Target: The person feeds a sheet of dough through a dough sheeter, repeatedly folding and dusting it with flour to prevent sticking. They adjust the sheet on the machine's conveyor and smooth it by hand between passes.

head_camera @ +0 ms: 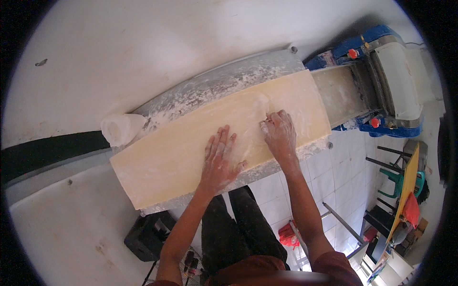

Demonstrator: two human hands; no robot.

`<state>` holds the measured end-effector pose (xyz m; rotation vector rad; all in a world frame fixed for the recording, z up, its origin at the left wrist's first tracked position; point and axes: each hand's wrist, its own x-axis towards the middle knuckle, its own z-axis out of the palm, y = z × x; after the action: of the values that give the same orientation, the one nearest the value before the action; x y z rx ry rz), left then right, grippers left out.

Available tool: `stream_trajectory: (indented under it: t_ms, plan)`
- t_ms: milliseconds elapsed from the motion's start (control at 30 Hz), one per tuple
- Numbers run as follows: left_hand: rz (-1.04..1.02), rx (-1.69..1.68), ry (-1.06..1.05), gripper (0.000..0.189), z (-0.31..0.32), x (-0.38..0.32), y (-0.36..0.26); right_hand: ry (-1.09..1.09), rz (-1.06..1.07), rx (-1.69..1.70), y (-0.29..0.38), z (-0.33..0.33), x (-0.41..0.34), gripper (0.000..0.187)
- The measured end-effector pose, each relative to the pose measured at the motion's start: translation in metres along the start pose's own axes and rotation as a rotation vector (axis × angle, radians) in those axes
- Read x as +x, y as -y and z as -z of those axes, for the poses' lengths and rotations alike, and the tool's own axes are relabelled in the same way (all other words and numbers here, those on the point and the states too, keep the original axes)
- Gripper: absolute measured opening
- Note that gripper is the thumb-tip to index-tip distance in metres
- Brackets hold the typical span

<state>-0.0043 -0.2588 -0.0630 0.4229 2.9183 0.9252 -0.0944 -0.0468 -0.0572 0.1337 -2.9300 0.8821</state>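
Observation:
A long sheet of pale dough (171,153), dusted with flour, stretches diagonally across a floured metal table (229,81). My left hand (219,164) lies palm down on the middle of the sheet, fingers spread and thumb out to the right. To its right, my right hand (281,134) rests on the dough with its fingers curled under, flour on the knuckles. Whether anything is inside those curled fingers is hidden. Just above and left of the right hand, thin overlapping folds or a seam show in the dough's surface.
Beyond the table's right end stands a blue dough sheeter (397,78) with red knobs and a metal feed tray (340,91). A white bag or pouch (121,128) sits at the left end. A wall rises behind. A black box (148,236) stands below the table's left end.

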Motion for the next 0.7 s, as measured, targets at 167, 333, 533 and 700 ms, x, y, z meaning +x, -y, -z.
stream_trajectory:
  t_ms: [167, 333, 533, 700]
  plan:
    - [0.014, 0.014, -0.028, 0.082, 0.001, -0.001, 0.001, -0.065, -0.099, 0.105, 0.013, -0.002, -0.006, 0.026]
    - [-0.008, 0.033, -0.067, 0.068, 0.000, 0.001, 0.000, -0.044, -0.184, 0.027, 0.018, -0.001, -0.008, 0.032]
    - [0.009, -0.011, -0.086, 0.061, 0.001, 0.000, 0.001, -0.058, -0.075, 0.096, 0.017, -0.002, -0.006, 0.042]
    - [-0.003, -0.006, -0.086, 0.059, 0.000, -0.001, 0.002, 0.083, 0.107, 0.073, 0.007, 0.011, -0.003, 0.036]
